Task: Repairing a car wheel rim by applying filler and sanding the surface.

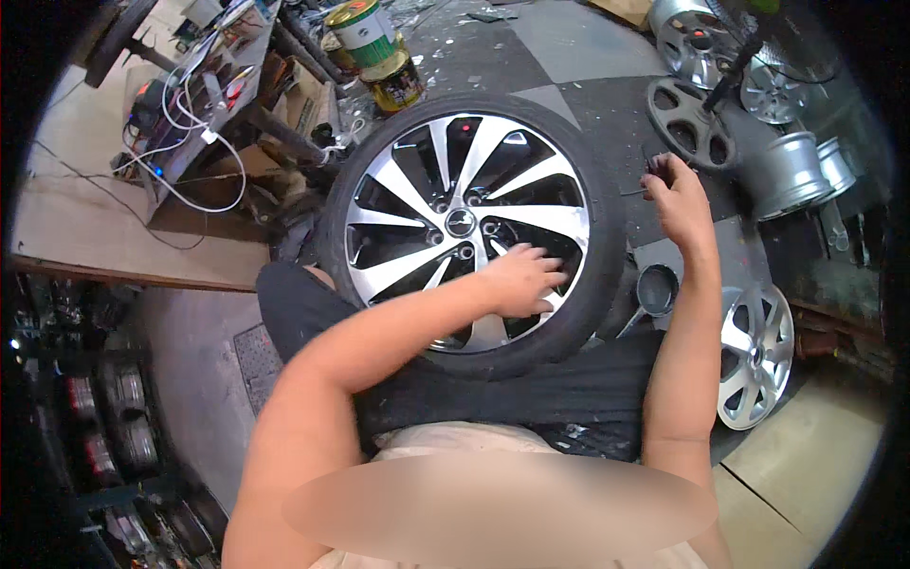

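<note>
A car wheel (517,213) with silver and black spokes lies face up in its black tyre (607,228), between my legs. My left hand (524,282) is spread open over the lower right spokes, its fingers slightly blurred and nothing in it. Whether it touches the spokes I cannot tell. Beyond the tyre's right side, my right hand (681,204) is raised with its fingers curled together. A small dark bit and a thin dark line show by its fingertips, too small to name.
Stacked paint tins (365,38) stand behind the tyre. At the left is a cluttered workbench (213,104) with white cables. To the right are a round dark cup with a handle (656,289), a silver wheel (755,356), a dark spoked disc (690,119) and several bare rims (787,175).
</note>
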The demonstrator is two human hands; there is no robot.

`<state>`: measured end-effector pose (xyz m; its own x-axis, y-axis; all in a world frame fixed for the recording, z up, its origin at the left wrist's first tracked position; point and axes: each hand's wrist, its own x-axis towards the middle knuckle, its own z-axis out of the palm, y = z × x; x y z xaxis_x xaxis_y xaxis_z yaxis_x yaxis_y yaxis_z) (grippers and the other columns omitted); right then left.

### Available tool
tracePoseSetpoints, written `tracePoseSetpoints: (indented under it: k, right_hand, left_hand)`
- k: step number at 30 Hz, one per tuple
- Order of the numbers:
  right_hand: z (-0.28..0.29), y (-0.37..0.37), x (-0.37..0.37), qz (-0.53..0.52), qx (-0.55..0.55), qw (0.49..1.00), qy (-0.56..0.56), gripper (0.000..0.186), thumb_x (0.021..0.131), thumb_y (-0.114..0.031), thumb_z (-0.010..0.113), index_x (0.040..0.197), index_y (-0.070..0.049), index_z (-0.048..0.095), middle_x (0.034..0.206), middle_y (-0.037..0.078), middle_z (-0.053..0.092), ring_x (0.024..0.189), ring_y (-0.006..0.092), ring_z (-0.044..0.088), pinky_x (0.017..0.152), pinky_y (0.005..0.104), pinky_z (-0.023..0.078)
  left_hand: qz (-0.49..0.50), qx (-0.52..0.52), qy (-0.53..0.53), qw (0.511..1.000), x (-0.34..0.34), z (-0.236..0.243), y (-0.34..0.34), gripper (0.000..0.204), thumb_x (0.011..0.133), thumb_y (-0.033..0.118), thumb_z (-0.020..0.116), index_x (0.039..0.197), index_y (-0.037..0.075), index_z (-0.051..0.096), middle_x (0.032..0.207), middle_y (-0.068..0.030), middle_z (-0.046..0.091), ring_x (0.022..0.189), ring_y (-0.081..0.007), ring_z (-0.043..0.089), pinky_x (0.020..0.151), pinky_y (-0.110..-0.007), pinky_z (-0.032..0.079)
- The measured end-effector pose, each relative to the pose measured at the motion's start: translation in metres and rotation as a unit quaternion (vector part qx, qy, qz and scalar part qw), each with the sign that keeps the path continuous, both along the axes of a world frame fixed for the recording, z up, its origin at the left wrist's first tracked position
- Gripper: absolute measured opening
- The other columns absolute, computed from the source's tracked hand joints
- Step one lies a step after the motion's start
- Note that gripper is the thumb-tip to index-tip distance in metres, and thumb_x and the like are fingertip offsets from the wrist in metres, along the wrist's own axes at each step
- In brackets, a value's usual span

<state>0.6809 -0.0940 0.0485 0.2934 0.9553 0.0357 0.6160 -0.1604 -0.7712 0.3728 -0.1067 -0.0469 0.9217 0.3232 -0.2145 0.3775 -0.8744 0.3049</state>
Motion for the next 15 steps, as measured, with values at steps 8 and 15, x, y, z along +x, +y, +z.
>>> tracePoseSetpoints:
  k: [8, 15]
  right_hand:
    - [-0.042, 0.031, -0.026, 0.086, -0.101, 0.991, 0.023, 0.037, 0.099, -0.028, 0.057, 0.111, 0.006, 0.066, 0.107, 0.029, 0.075, 0.103, 0.0408, 0.075, 0.093, 0.0482, 0.056]
    - [-0.087, 0.055, -0.055, 0.143, -0.154, 0.973, -0.095, 0.043, 0.102, -0.034, 0.052, 0.111, 0.007, 0.064, 0.119, 0.037, 0.069, 0.116, 0.0557, 0.066, 0.1, 0.0581, 0.051]
  left_hand:
    - [0.249, -0.097, 0.33, 0.905, -0.223, 0.06, 0.047, 0.06, 0.102, 0.056, 0.067, 0.136, 0.007, 0.075, 0.128, -0.0221, 0.077, 0.122, -0.043, 0.073, 0.105, -0.053, 0.056]
    - [0.304, -0.135, 0.223, 0.916, -0.281, 0.034, 0.066, 0.084, 0.097, 0.05, 0.077, 0.159, -0.003, 0.053, 0.151, -0.0291, 0.064, 0.142, -0.0446, 0.06, 0.121, -0.048, 0.047]
